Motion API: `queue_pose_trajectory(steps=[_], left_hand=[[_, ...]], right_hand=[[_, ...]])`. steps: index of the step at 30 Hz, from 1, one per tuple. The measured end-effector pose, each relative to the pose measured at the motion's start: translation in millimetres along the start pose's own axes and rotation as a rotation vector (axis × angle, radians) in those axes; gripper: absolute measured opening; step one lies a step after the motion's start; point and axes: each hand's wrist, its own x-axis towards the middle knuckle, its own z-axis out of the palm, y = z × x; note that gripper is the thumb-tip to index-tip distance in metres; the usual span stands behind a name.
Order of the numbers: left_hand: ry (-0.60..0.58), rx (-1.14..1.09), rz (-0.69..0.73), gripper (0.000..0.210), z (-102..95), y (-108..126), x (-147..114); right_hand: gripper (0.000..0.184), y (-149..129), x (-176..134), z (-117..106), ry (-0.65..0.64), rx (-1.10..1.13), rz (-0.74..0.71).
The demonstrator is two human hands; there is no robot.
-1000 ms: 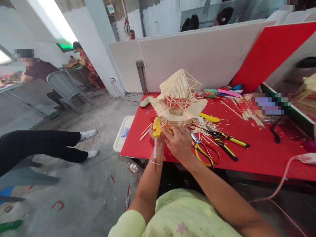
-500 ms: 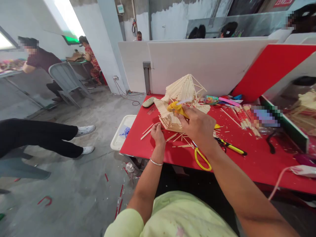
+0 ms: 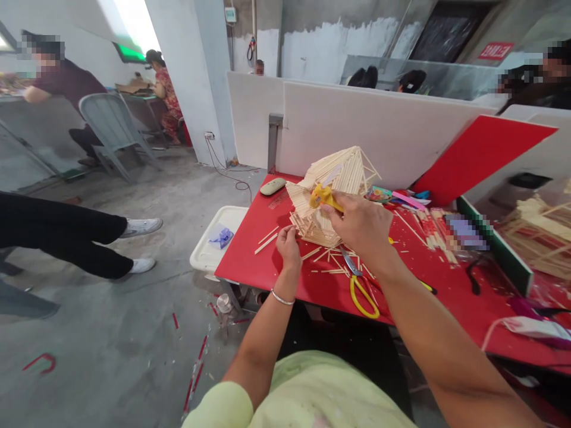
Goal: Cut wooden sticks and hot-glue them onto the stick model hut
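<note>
My right hand is wrapped round a yellow glue gun, held over a small building model made of pale wooden sticks. A whitish stick shape, perhaps a glue stick, rises from the gun's back. My left hand is closed in a pinch at the model's lower left edge; what its fingertips hold is too small to make out. Loose sticks lie left of that hand, and more are scattered in front of the model. Yellow-handled scissors lie below my right hand, near the table's front edge.
On the red table are a computer mouse, bundled sticks and a phone-like object. White panels stand behind it. A white tub is at the left. Other people sit or stand nearby.
The camera view has turned somewhat, shifting the whole scene. The glue gun remains in my right hand over the model, and my left hand stays pinched at its edge. More of the scissors shows.
</note>
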Motion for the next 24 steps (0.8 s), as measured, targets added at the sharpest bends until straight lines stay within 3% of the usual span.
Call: queue_pose_trajectory(steps=[6, 9, 15, 20, 24], left_hand=[[-0.022, -0.029, -0.001, 0.018, -1.7, -1.0, -0.1], [-0.030, -0.032, 0.017, 0.017, -2.0, -1.1, -1.2], [0.077, -0.037, -0.093, 0.032, 14.1, 13.4, 16.0], [-0.077, 0.046, -0.191, 0.049, 38.6, 30.8, 46.5], [-0.275, 0.050, -0.103, 0.052, 45.1, 32.3, 60.7]], right_hand=[[0.038, -9.2, 1.9, 5.4, -0.063, 0.047, -0.072], [0.039, -15.1, 9.1, 9.2, -0.011, 0.061, -0.079], [0.040, -23.6, 25.9, 12.2, -0.021, 0.047, -0.113], [0.039, -21.6, 28.6, 8.9, -0.016, 0.058, -0.107], [0.037, -11.4, 27.3, 1.7, 0.013, 0.051, -0.098]])
